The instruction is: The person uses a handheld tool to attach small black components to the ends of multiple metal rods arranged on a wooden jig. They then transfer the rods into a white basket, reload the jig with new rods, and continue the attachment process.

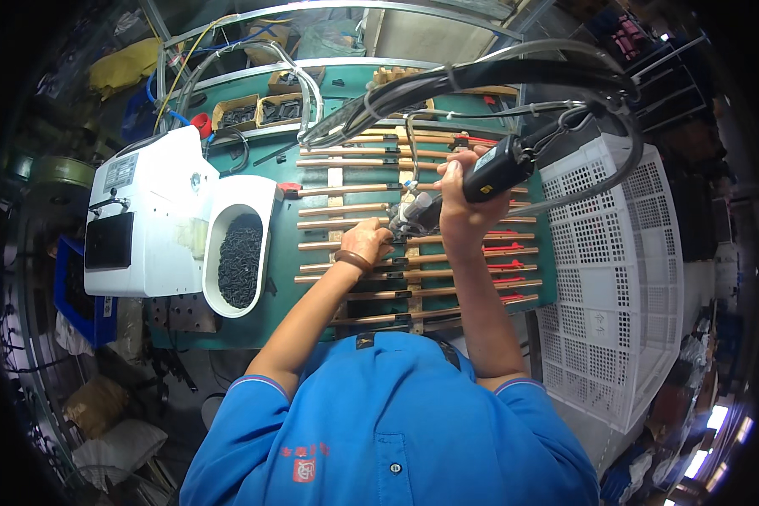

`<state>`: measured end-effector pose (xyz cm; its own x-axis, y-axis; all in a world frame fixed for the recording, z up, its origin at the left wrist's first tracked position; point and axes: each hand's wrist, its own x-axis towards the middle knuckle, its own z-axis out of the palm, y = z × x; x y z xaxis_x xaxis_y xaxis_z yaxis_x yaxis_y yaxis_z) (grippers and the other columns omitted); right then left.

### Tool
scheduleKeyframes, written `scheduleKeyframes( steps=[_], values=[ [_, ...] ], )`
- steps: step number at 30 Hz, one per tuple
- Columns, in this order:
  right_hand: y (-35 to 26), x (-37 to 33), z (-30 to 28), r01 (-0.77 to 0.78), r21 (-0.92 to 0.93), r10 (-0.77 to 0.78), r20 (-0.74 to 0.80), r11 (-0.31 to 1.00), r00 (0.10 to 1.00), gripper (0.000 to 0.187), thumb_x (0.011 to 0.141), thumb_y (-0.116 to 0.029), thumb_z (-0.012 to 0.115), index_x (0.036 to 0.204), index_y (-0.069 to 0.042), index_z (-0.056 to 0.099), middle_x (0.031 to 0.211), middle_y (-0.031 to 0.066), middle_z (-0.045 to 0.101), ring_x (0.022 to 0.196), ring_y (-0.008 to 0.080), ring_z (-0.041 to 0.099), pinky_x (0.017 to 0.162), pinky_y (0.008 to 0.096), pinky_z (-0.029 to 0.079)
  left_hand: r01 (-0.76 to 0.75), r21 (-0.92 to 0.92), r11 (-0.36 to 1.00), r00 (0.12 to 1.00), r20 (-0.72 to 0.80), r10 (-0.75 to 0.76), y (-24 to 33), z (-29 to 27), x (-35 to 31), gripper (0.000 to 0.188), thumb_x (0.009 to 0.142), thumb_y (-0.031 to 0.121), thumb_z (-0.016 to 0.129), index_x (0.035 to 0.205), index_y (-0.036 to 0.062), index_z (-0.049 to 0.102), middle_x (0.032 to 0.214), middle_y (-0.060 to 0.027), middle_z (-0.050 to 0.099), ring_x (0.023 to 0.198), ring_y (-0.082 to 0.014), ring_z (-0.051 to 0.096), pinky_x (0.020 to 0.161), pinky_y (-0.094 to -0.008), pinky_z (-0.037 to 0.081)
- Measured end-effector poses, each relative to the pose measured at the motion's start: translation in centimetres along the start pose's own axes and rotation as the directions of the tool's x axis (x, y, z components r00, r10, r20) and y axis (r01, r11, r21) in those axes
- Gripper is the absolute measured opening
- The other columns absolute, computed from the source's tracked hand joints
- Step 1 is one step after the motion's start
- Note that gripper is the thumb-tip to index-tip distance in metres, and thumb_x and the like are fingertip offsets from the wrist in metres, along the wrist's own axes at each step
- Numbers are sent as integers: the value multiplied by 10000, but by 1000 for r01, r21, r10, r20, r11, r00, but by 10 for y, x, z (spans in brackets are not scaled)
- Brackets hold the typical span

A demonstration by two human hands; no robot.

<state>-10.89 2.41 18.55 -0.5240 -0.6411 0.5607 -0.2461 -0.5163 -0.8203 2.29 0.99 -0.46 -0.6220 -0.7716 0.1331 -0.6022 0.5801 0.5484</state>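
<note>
My right hand grips a black powered screwdriver hung from cables, its metal nose pointing down-left at a row of wooden slats. My left hand rests on a slat right beside the tool's tip, fingers pressed down on the wood and a small black part. Several long wooden slats lie in parallel across the green table, some with red-tipped pieces at their right ends.
A white feeder machine with a bowl of small black screws stands to the left. A white perforated plastic crate is to the right. Cardboard boxes of black parts sit at the back. Thick hoses arc overhead.
</note>
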Motion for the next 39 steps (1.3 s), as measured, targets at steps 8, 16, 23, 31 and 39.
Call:
scheduleKeyframes(
  steps=[8,16,23,31,39],
  values=[
    [9,-7,-5,76,-129,-74,26,989,997,321,829,99,544,1113,26,412,863,83,598,726,103,595,592,206,526,-37,-33,999,997,-74,35,1,8,-1,182,699,274,761,810,151,685,822,-53,587,823,-268,610,677,-401,508],
    [4,-8,3,-33,-19,32,-57,999,998,237,783,90,602,976,-9,508,849,41,585,698,80,553,641,225,488,39,-63,997,999,19,-38,3,5,3,202,701,283,756,820,137,684,831,-60,597,836,-278,607,697,-398,503],
    [16,-15,-2,29,-107,-30,-9,994,1000,323,805,105,561,1085,9,431,860,57,580,719,104,574,636,222,510,29,-85,996,1000,2,-29,2,6,3,201,702,285,759,818,138,686,816,-72,594,828,-290,604,698,-405,499],
    [17,-15,-3,39,-140,-38,10,989,999,359,817,116,539,1134,16,402,864,64,576,717,104,581,622,224,524,30,-94,995,1000,10,-29,1,7,2,204,704,279,760,813,128,677,813,-65,598,819,-285,608,688,-404,500],
    [14,-15,-1,10,-78,-11,-7,997,1000,366,815,118,542,1136,18,399,863,64,574,712,105,577,613,217,522,19,-111,994,1000,-16,-21,0,9,2,172,697,257,758,758,127,663,793,-73,594,810,-288,614,690,-408,503]
  ],
)
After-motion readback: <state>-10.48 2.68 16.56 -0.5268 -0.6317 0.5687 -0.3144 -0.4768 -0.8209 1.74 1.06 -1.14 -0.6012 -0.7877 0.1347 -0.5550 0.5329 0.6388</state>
